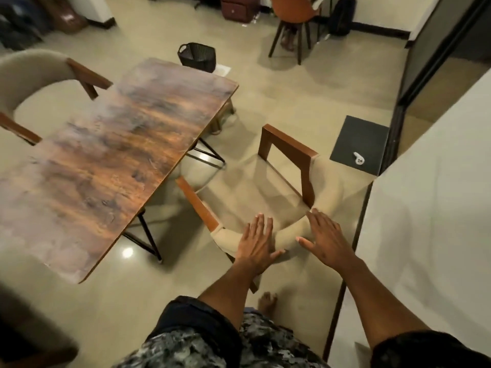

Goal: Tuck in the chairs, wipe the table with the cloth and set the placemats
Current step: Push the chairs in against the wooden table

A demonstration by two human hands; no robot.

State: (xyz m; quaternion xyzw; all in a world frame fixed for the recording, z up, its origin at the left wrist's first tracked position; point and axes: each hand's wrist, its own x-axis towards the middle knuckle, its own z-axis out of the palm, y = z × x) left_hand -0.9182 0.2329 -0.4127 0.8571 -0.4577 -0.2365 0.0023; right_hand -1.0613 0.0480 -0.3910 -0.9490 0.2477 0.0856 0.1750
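Right of the tabletop (111, 155), the chair (265, 197) stands angled out; both hands, left (256, 241) and right (325, 239), lie spread, seemingly touching its backrest. An uneven push could swing an armrest against the edge.

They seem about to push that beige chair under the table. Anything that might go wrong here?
Possibly. The near chair sits angled to the table, so its wooden armrest may knock the table edge or catch the black metal leg below. Both the left hand and the right hand lie flat on the padded backrest with straight fingers, so a firm push could slip. A bare foot is close behind the chair's rear leg.
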